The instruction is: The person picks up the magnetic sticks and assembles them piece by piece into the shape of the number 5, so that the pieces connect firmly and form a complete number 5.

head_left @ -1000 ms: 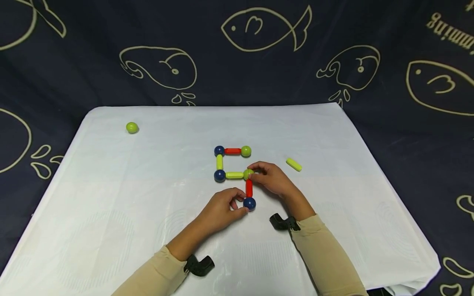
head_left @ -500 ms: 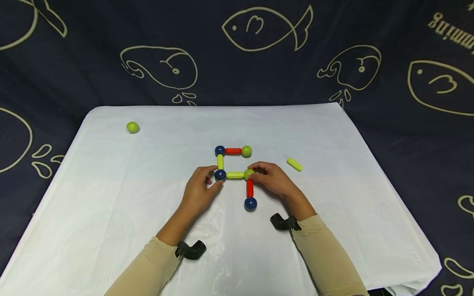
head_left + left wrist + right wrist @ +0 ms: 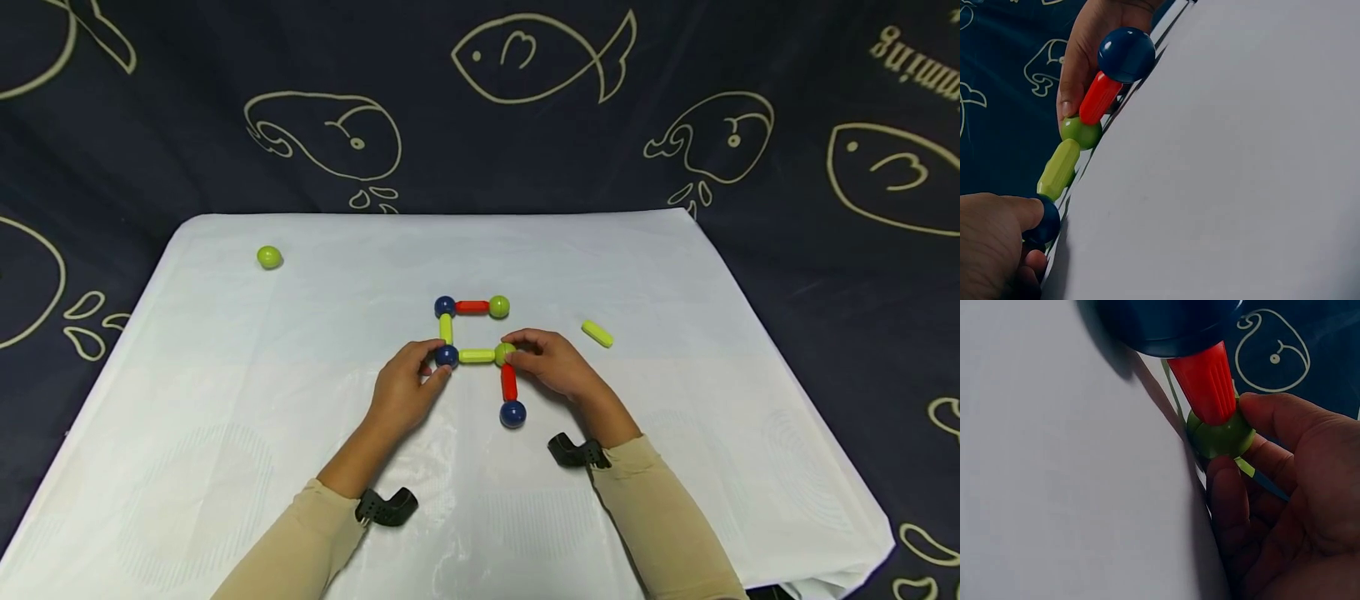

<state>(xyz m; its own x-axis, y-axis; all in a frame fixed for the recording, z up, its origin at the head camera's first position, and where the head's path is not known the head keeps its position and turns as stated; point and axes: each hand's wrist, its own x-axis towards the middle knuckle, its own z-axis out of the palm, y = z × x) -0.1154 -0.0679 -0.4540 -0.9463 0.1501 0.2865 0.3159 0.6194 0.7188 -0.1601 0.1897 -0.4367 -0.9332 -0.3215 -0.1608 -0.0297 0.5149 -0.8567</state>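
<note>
A chain of coloured balls and rods lies on the white table. My left hand [image 3: 402, 387] pinches the blue ball [image 3: 447, 356] at the chain's left corner between thumb and fingers. With my right hand [image 3: 553, 365] I pinch the green ball [image 3: 1219, 436] at the other end of a yellow-green rod [image 3: 476, 356]. From that green ball a red rod [image 3: 509, 383] runs toward me to another blue ball [image 3: 513, 414]. Behind the left corner, a second yellow-green rod [image 3: 446, 328] leads to a blue ball [image 3: 445, 307], a red rod [image 3: 472, 307] and a green ball [image 3: 499, 307].
A loose yellow-green rod [image 3: 597, 333] lies right of my right hand. Far left on the white table [image 3: 225, 350] sits a single green ball [image 3: 269, 257]. Dark cloth [image 3: 420, 158] with fish drawings hangs behind the table.
My left hand has left the near blue ball and moved up and left to the corner blue ball. The near blue ball has swung slightly right. My right hand has stayed put.
</note>
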